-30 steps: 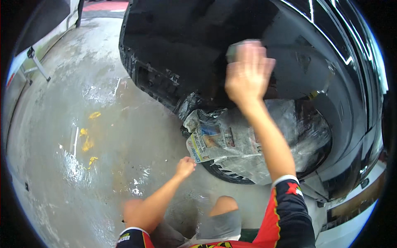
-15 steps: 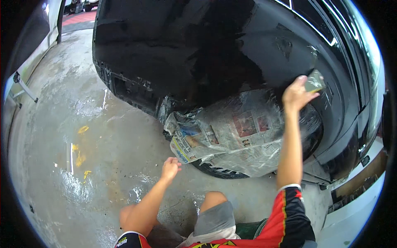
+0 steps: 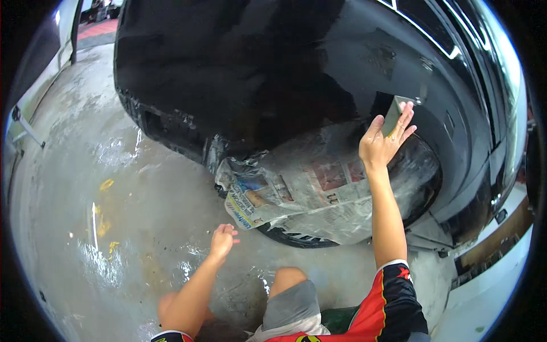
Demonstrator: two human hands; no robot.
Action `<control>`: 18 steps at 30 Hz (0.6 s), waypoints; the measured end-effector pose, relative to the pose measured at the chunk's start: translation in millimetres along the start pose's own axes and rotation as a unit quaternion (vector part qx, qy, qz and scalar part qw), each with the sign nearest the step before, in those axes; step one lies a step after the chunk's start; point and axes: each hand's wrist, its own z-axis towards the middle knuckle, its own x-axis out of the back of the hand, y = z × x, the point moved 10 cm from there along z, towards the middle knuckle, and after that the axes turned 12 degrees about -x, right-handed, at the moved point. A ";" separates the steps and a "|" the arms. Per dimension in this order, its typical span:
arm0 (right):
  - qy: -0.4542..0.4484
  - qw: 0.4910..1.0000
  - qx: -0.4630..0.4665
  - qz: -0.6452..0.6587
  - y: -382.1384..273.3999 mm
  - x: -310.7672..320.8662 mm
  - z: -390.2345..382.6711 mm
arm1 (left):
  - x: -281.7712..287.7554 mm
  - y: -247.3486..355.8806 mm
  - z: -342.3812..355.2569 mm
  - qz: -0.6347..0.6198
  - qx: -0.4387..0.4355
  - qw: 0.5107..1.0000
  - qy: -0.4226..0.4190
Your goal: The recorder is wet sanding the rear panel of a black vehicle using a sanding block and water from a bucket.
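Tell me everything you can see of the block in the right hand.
The block is grey-green, straight-edged and flat-sided, apparently a firm pad, though its material is unclear. It stands tilted, one narrow end pointing up, between the thumb and spread fingers of the right hand, which hide part of it. It is in front of the black car panel, above the right part of the newspaper covering. Whether it touches the panel cannot be told.
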 end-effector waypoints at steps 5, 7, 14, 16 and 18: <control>-0.122 0.962 0.244 0.014 -117.8 -46.9 -85.1 | 4.5 12.5 8.6 -0.018 -0.066 0.997 0.028; -0.112 0.953 0.282 -0.023 -120.5 -47.5 -85.7 | -4.5 3.6 18.0 0.138 -0.052 0.989 -0.002; -0.190 0.858 0.476 -0.023 -142.3 -55.0 -121.2 | -32.6 -25.9 27.8 0.144 -0.112 0.983 0.011; -0.199 0.836 0.512 -0.015 -161.6 -59.9 -137.1 | -53.3 -10.9 22.4 0.177 -0.095 0.980 -0.008; -0.226 0.836 0.500 0.014 -185.2 -61.5 -151.6 | -44.3 -9.6 19.6 0.169 -0.100 0.981 0.000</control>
